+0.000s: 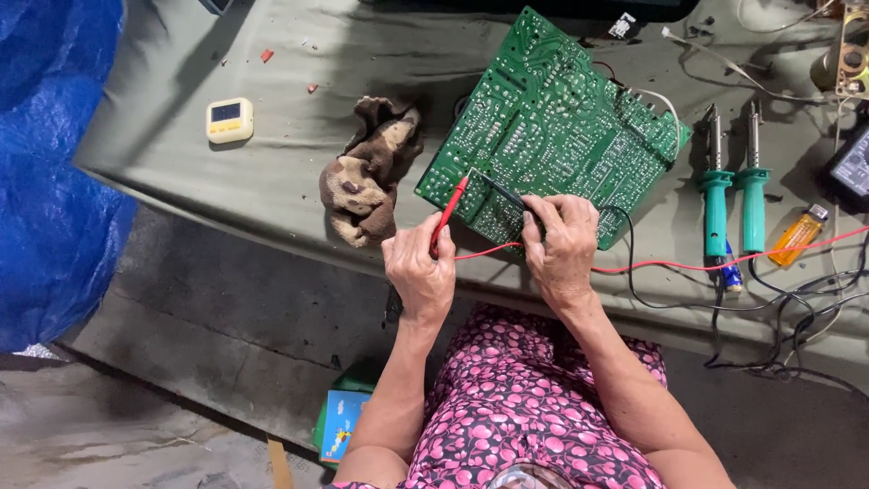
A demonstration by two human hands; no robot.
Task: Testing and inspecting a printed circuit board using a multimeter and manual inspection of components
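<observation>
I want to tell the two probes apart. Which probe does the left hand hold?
The red probe, in the left hand; the black probe is in the right hand.

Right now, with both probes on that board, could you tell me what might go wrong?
The green circuit board overhangs the table edge, so pressure from the red probe in the left hand or the black probe in the right hand might tip it. On such dense solder joints, a tip could slip and bridge two. The red lead could snag the soldering irons.

Brown rag (367, 177), small timer (229, 119), two teal soldering irons (733, 195), orange lighter (798, 234), blue tarp (50, 154)
</observation>
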